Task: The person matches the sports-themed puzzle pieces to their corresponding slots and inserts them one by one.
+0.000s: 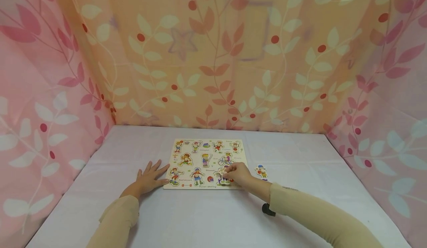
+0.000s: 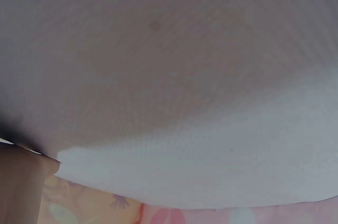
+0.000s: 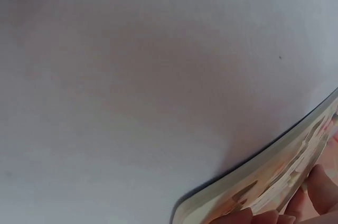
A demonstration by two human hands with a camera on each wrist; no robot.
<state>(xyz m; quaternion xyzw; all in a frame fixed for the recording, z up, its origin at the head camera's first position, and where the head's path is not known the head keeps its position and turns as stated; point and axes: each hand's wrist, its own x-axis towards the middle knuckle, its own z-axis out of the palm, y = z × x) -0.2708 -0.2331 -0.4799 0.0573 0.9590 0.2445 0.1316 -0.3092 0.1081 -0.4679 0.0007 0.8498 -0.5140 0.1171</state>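
A wooden puzzle board (image 1: 193, 177) with pictures of children at sports lies flat on the white table. My left hand (image 1: 148, 177) rests with spread fingers at the board's left edge. Over its lower right part, my right hand (image 1: 238, 174) pinches a puzzle piece (image 1: 221, 177), partly hidden by the fingers. In the right wrist view the piece (image 3: 303, 174) looks tilted against the board, with my fingertips (image 3: 322, 187) around it. Another figure piece (image 1: 261, 172) with a blue cap lies on the table, right of the board. Only an edge of the left hand (image 2: 21, 182) shows in the left wrist view.
Several figure pieces, such as the golfer (image 1: 205, 160), sit in the board. The white tabletop (image 1: 186, 222) surrounds it. Leaf-patterned curtains (image 1: 213, 55) stand behind and at both sides. A small black device (image 1: 268, 210) hangs under the right wrist.
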